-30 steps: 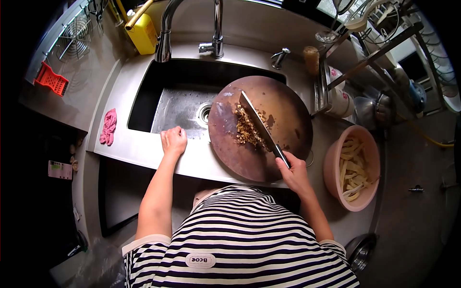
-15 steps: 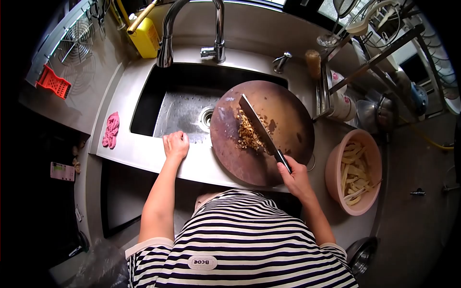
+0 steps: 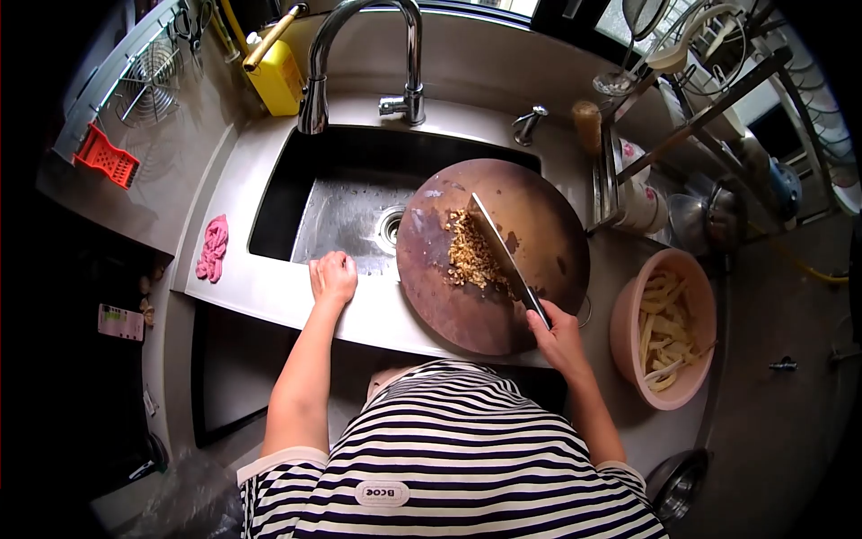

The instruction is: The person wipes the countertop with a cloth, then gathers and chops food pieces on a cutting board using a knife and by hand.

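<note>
My right hand [image 3: 560, 339] is wrapped around the black handle of a kitchen knife [image 3: 505, 251]. The blade slants up and left over a round wooden chopping board [image 3: 549, 220], along the right side of a heap of finely chopped brown bits [image 3: 470, 253]. Part of the board overhangs the sink [image 3: 346, 211]. Left of the board, my left hand [image 3: 334, 277] rests as a fist on the sink's front edge, with nothing visible in it.
A pink basin [image 3: 627, 337] of pale strips stands right of the board. The faucet [image 3: 414, 81] arches over the sink. A pink cloth [image 3: 213, 249] lies on the left counter, a yellow jug [image 3: 275, 79] stands behind, and a metal rack [image 3: 700, 117] rises back right.
The knife has shifted right across the board, from over the chopped bits to their right side. My left hand stays on the sink edge. The whole view has moved slightly.
</note>
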Available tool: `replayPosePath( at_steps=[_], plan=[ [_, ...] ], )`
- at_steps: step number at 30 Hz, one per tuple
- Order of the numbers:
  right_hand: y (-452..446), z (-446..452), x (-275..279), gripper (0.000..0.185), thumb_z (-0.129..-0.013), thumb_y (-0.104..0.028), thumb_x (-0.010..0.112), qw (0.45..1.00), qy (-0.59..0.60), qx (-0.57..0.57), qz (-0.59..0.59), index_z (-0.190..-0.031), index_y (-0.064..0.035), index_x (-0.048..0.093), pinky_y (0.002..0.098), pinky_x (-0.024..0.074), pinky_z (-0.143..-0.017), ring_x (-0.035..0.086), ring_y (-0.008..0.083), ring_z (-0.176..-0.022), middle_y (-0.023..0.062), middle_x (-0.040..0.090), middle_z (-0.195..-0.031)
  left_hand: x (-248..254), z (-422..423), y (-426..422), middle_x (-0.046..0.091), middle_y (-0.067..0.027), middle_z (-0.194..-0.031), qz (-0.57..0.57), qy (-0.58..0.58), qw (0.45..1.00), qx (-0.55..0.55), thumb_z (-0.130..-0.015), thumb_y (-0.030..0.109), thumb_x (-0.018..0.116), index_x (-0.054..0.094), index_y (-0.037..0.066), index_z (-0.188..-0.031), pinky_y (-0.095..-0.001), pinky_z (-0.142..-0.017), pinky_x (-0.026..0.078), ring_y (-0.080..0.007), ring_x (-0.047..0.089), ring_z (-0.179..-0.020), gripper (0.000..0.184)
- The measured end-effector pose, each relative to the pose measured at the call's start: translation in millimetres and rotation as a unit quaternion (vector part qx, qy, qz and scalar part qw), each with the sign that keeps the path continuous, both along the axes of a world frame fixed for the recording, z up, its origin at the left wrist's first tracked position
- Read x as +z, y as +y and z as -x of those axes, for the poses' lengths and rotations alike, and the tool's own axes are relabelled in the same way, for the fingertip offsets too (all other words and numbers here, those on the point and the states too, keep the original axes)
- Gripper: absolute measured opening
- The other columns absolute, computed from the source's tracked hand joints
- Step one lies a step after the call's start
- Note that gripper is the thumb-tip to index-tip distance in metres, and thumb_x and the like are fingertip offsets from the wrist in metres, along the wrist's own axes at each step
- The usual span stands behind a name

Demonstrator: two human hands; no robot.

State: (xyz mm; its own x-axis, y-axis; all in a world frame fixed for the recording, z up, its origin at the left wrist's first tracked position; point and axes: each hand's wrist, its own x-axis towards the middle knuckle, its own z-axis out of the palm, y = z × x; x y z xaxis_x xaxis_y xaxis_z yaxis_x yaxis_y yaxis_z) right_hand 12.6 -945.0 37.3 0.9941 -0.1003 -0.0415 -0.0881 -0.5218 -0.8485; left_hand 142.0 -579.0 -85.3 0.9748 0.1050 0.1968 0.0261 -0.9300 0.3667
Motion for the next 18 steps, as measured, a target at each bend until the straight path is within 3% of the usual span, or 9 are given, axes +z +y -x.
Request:
replayPosePath(
  at_steps=[8,9,18],
  plan=[
    [8,4,18,0.022,-0.088,-0.018,0.061,1.0,-0.011,0.019,-0.005,-0.101,-0.0012,0.061,0.026,0.0415,-0.052,0.047,0.0107,-0.053,0.0074,0.053,-0.062,-5,0,3,0.064,-0.0137,-0.077,0.005,-0.006,1.0,-0.006,-0.082,0.023,0.054,0.06,0.004,-0.068,-0.0387,-0.077,0.039,-0.0317,0.058,-0.077,0.024],
    [4,3,11,0.022,-0.088,-0.019,0.061,0.999,0.036,0.031,0.003,-0.101,-0.0012,0.062,0.0261,0.0414,-0.052,0.047,0.011,-0.053,0.0079,0.054,-0.062,-5,0,3,0.064,-0.0138,-0.077,0.006,-0.005,1.0,-0.006,-0.082,0.023,0.054,0.06,0.004,-0.068,-0.0388,-0.077,0.039,-0.0317,0.058,-0.077,0.024],
    [11,4,18,0.021,-0.087,-0.017,0.061,0.999,-0.022,-0.002,-0.023,-0.1,-0.0008,0.063,0.0252,0.0409,-0.052,0.046,0.0088,-0.053,0.0061,0.054,-0.061,3,1,1,0.065,-0.0143,-0.079,0.0,0.022,1.0,-0.001,-0.083,0.024,0.053,0.061,0.004,-0.069,-0.0393,-0.079,0.039,-0.0315,0.06,-0.08,0.025]
  ],
)
